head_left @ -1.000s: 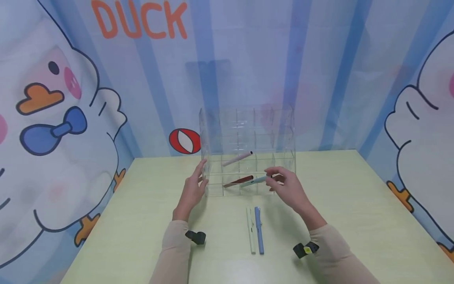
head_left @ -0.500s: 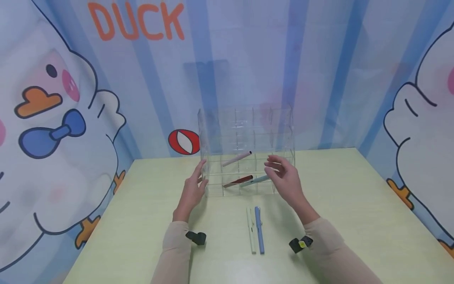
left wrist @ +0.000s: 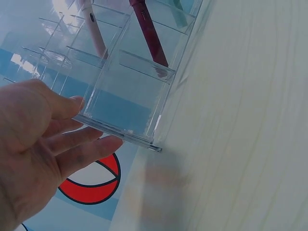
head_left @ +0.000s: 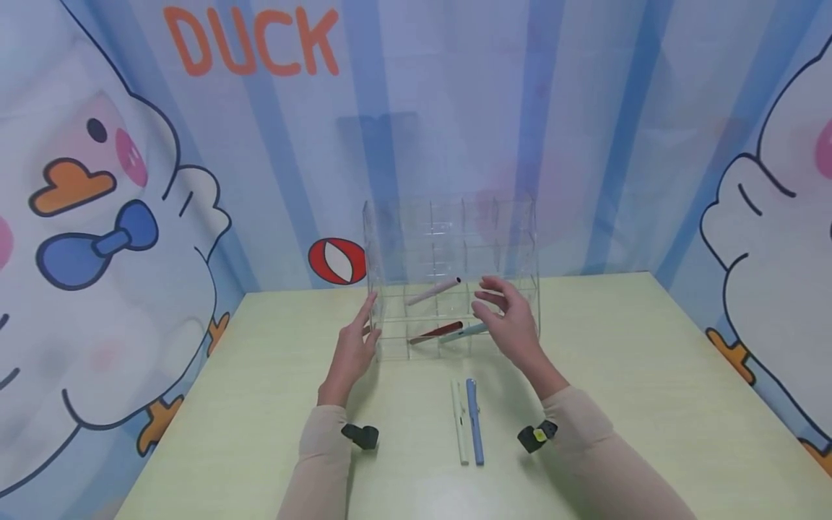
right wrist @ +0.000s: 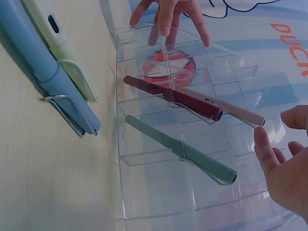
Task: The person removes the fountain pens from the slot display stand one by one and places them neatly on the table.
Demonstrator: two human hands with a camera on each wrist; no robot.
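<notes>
Thumb and fingers of the left hand [head_left: 353, 350] pinch the clear organizer [left wrist: 120, 134] by its side, probably to steady it; the right hand [head_left: 511, 323], fingers loosely parted, holds nothing. Inside, the pink pen [head_left: 434, 291], red pen [head_left: 436, 333] and teal pen [right wrist: 180, 147] slant, perhaps outreaching its depth; transparency makes their exact compartments hard to tell. A pale green pen [head_left: 459, 426] and blue pen [head_left: 475, 426] lie outside, on the table [head_left: 214, 419].

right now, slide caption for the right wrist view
Dark red pen, pink pen and green pen in a clear organizer, left hand touching its side, right hand empty.
</notes>
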